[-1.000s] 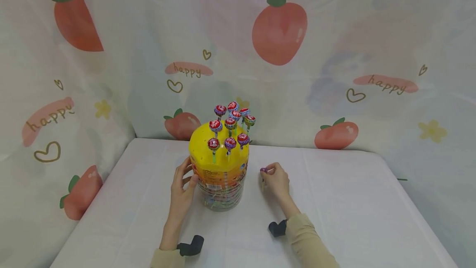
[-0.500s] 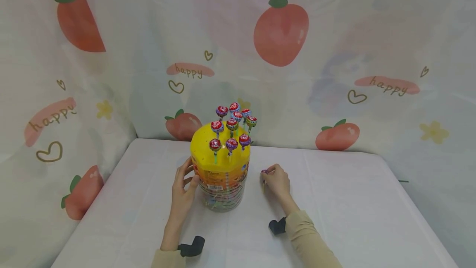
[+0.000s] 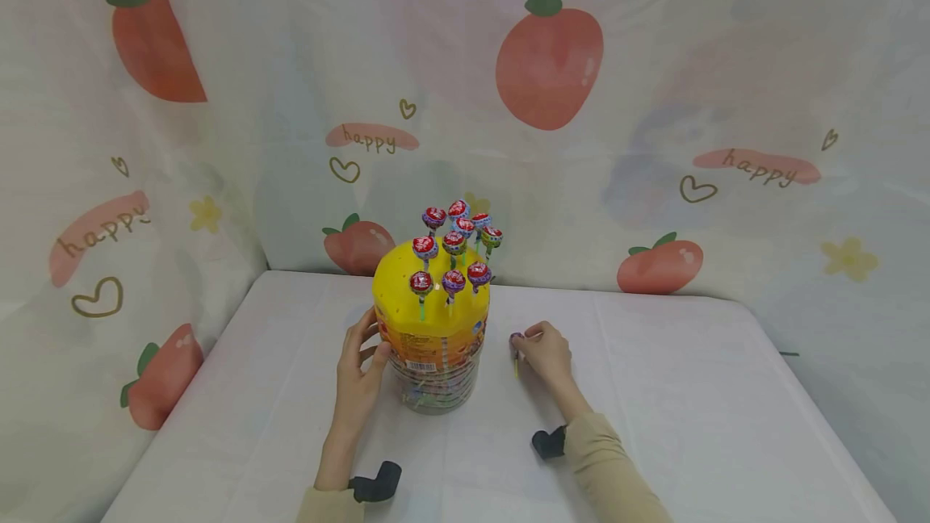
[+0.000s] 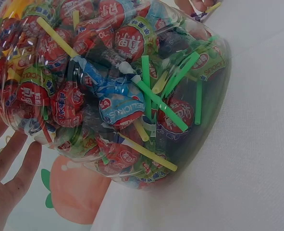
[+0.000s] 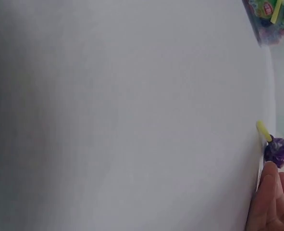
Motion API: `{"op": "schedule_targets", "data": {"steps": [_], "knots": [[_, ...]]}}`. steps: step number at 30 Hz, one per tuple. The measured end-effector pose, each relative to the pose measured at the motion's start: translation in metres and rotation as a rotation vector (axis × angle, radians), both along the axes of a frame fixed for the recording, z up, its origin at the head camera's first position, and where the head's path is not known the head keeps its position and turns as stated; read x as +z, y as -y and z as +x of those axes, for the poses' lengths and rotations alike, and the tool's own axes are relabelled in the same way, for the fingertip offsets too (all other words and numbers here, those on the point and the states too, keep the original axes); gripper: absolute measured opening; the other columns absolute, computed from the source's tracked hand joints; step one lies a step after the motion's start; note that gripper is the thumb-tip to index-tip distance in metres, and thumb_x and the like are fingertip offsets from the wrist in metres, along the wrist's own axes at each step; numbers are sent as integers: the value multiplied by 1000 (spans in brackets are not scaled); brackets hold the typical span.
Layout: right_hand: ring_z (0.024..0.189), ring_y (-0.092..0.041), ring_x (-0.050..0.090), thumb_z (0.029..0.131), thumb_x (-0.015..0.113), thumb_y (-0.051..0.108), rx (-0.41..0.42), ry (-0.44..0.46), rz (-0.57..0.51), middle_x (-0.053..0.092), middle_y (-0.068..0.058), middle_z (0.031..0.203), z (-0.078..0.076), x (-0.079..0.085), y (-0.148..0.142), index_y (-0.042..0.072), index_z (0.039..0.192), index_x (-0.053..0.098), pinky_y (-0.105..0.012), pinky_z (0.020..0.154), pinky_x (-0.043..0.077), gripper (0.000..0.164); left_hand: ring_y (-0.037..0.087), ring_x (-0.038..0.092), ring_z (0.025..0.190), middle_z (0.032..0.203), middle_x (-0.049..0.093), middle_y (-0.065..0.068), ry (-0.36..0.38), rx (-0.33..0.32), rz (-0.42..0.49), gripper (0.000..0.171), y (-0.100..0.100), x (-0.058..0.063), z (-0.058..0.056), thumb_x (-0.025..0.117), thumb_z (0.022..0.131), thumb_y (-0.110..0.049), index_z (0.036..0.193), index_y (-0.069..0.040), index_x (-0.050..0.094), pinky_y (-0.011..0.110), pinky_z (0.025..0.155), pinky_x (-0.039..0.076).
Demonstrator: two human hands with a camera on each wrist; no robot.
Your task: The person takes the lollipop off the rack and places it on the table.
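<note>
plainly, the lollipop in the right hand sits just right of centre in the head view, apart from the jar, with the jar to its left and the yellow lid to its upper left. its long axis runs roughly up and down the frame, candy end at the top, stick pointing towards the bottom edge; whether the tip touches the table i cannot tell. the right hand is much the nearer of the hands, coming in from the lower right and pinching the candy end between thumb and fingers, nearly closed. the left hand, left of centre, has its fingers spread and only slightly bent, resting against the left side of the jar.

the lollipop has a shiny purple wrapper, partly hidden by fingertips, and a pale yellow stick. in the right wrist view it shows at the right edge, below the jar's corner.

ten others stand in the lid with red tops, bunched towards its right and back; through the clear jar wall more show, jumbled, with green and yellow sticks.
</note>
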State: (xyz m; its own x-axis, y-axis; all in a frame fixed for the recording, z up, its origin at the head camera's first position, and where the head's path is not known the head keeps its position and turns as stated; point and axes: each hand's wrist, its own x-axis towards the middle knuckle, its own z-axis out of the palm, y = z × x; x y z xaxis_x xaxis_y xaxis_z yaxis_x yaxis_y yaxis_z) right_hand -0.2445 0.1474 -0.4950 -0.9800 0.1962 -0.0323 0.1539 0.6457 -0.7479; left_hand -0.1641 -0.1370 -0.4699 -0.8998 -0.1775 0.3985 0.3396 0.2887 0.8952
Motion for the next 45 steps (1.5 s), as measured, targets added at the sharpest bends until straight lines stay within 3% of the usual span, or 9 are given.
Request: {"op": "schedule_targets", "data": {"steps": [2,9,23,28,36,45], "knots": [[62,-15,63,84,69,25,0,7,-16,71,-16,86,1,1,-2,-1,101,61,-24,55,42,32,0,44,121,138,49,1,17,-2,10,59,-1,4,2,59,93,-7,146,-25,40,25,98,43],[68,-18,59,83,70,25,-32,-30,-25,66,-14,87,5,10,-4,1,102,63,-24,57,40,31,-7,42,118,138,48,13,57,-14,16,56,-6,38,21,57,93,-2,146,-11,40,23,99,42],[75,-17,60,83,71,21,-57,-214,-142,67,-12,88,11,45,2,4,98,66,-23,62,41,24,-6,42,118,136,49,13,55,-14,17,56,-6,37,21,57,93,-1,146,-9,40,30,101,43],[75,-14,60,84,71,20,-39,-250,-192,69,-13,91,16,62,7,5,100,65,-22,63,43,23,-8,42,118,136,49,13,52,-14,10,56,-6,38,20,57,93,-2,146,-10,40,22,99,42],[87,-21,60,87,71,19,22,-308,-275,68,-15,102,28,93,16,5,107,65,-20,67,47,25,-8,42,118,136,49,14,60,-11,7,56,-6,36,19,57,93,-1,146,-9,39,27,100,43],[90,-12,56,89,69,17,96,-369,-369,65,-13,108,49,130,28,6,110,64,-15,77,47,24,-7,42,118,135,49,15,47,-14,2,57,-7,35,18,57,92,-1,146,-9,39,30,99,43]]}}
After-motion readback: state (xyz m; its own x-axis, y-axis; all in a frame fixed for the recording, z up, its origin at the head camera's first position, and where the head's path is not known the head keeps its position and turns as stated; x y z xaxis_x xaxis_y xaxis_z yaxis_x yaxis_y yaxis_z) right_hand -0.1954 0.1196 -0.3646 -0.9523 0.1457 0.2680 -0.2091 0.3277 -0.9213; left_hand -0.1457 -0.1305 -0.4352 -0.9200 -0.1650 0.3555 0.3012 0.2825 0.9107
